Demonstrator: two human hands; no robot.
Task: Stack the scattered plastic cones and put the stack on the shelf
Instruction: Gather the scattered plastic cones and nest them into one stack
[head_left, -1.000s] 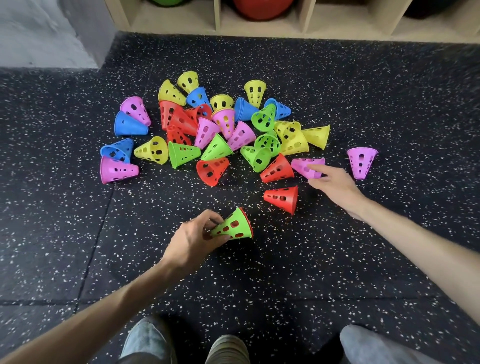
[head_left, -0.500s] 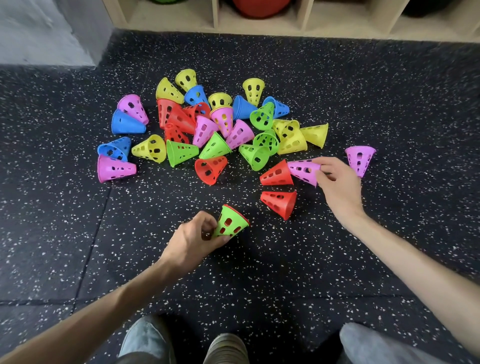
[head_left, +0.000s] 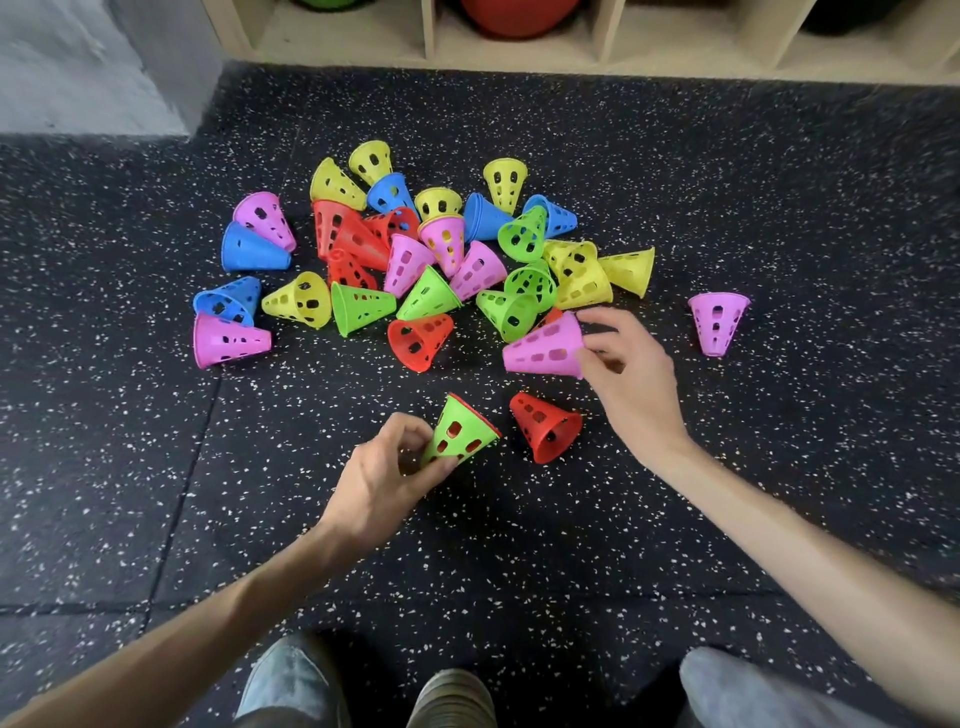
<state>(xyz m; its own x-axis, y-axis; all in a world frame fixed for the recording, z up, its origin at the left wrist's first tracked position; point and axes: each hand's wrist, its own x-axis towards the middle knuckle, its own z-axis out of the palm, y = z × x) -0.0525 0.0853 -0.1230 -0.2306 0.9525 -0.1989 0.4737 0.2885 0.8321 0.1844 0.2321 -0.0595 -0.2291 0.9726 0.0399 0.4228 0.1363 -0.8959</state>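
Note:
Several perforated plastic cones in yellow, blue, pink, red and green lie in a heap (head_left: 426, 254) on the dark speckled floor. My left hand (head_left: 384, 478) grips the narrow end of a small stack, a green cone (head_left: 460, 434) with a red rim showing under its wide end. My right hand (head_left: 631, 379) pinches the wide rim of a pink cone (head_left: 545, 348), lifted and lying sideways, narrow end pointing left. A loose red cone (head_left: 548, 428) lies between my hands. The wooden shelf (head_left: 613, 57) runs along the top edge.
A single pink cone (head_left: 718, 322) stands apart at the right, wide end up. A grey wall corner (head_left: 104, 67) is at the top left. A red ball (head_left: 511, 15) sits in a shelf compartment. My shoes and knee are at the bottom edge.
My right hand closed on the pink cone and lifted it off the floor toward me. My left hand tilted the green stack more upright.

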